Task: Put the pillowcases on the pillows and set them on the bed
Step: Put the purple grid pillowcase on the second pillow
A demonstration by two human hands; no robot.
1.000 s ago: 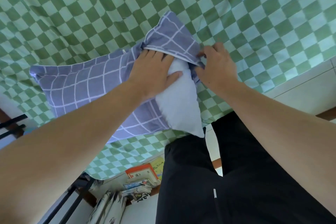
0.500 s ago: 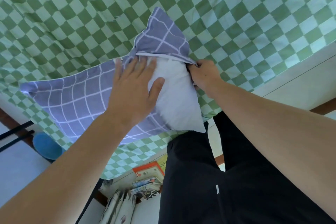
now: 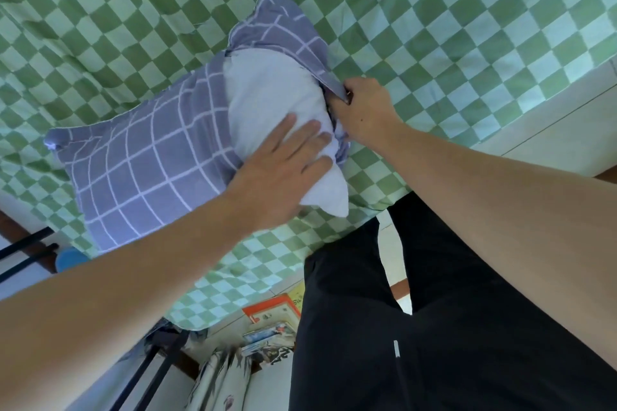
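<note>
A white pillow (image 3: 267, 90) lies on the bed (image 3: 434, 27), most of it inside a purple-grey pillowcase (image 3: 140, 163) with a white grid. The pillow's near end sticks out of the case's open mouth. My left hand (image 3: 283, 170) lies flat with straight fingers on that bare white end and presses it. My right hand (image 3: 364, 113) grips the edge of the pillowcase opening at the pillow's right side, fingers curled round the cloth. A loose flap of the case (image 3: 283, 30) stands up behind the pillow.
The bed carries a green and white checked sheet, its edge running close to my black-trousered legs (image 3: 400, 327). Books (image 3: 273, 310) and papers lie on the floor below. A dark metal frame (image 3: 20, 253) and a blue round object (image 3: 70, 259) are at the left.
My left hand slid from the case's mouth down onto the exposed pillow end. The case opening has drawn back, showing more white pillow. My right hand kept its grip on the edge.
</note>
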